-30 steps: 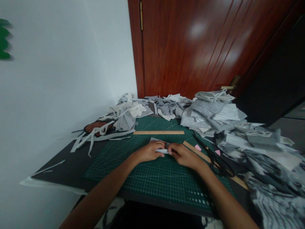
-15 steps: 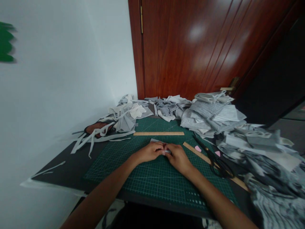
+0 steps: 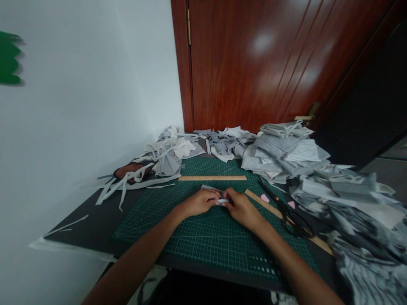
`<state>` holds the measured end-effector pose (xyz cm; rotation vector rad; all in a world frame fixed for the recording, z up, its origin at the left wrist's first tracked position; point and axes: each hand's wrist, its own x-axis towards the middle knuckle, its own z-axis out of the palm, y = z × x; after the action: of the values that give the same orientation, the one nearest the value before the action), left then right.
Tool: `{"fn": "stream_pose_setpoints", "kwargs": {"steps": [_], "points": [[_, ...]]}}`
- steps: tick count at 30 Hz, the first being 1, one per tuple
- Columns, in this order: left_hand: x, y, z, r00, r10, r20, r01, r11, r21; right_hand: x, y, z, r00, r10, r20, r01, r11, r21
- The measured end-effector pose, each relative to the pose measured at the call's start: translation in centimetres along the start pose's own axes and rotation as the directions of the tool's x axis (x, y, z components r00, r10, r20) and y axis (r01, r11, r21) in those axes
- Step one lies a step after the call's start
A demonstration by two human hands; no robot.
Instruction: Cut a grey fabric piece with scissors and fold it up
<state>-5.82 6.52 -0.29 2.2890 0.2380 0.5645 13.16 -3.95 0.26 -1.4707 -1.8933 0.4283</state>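
My left hand [image 3: 202, 202] and my right hand [image 3: 241, 206] meet over the middle of the green cutting mat [image 3: 206, 241]. Between them they pinch a small piece of light grey fabric [image 3: 221, 201], its near edge turned over. Fingers of both hands are closed on it, and they cover much of the piece. A flat grey part of it shows beyond the left fingertips. Just past the hands lies a wooden ruler [image 3: 212, 178]. Right of my right hand are a second wooden ruler [image 3: 263, 204] and black scissors [image 3: 286, 214], which rest across that ruler.
Folded grey fabric [image 3: 282, 148] is stacked at the back right, with more cloth [image 3: 352, 199] heaped along the right side. Scraps [image 3: 222, 142] lie at the back, and strips [image 3: 127, 180] at the left. Two pink chalk-like pieces [image 3: 265, 198] sit near the scissors.
My right hand's fingers have shifted slightly right, away from the left fingertips, so more of the fabric's folded edge shows between the hands. My left hand stays nearly in place.
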Motion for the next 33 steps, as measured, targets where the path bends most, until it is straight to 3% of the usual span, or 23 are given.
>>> {"fn": "stream_pose_setpoints", "kwargs": {"steps": [5,11,17,27,30,33], "points": [[0.2,-0.7,0.2,0.999,0.002,-0.051,-0.005,0.998,-0.061,0.1,-1.3,0.6,0.981,0.165,-0.101,-0.182,0.963,-0.199],[0.0,-1.8,0.4,0.994,-0.061,-0.091,0.053,0.995,-0.082,0.2,-0.5,0.5,0.964,0.221,-0.149,-0.245,0.955,-0.165],[0.1,-1.7,0.5,0.989,-0.083,-0.125,0.066,0.989,-0.134,0.3,-0.4,0.4,0.968,0.21,-0.139,-0.225,0.969,-0.103],[-0.1,-1.4,0.2,0.991,-0.123,-0.054,0.123,0.992,-0.006,0.3,0.2,0.5,0.978,0.151,-0.142,-0.122,0.973,0.196],[-0.2,-1.4,0.1,0.989,-0.14,-0.047,0.142,0.988,0.053,0.5,0.6,0.4,0.98,0.15,-0.131,-0.117,0.966,0.23],[-0.2,-1.2,-0.1,0.986,-0.163,-0.026,0.163,0.987,0.006,0.5,1.0,0.6,0.979,0.148,-0.139,-0.112,0.964,0.24]]}}
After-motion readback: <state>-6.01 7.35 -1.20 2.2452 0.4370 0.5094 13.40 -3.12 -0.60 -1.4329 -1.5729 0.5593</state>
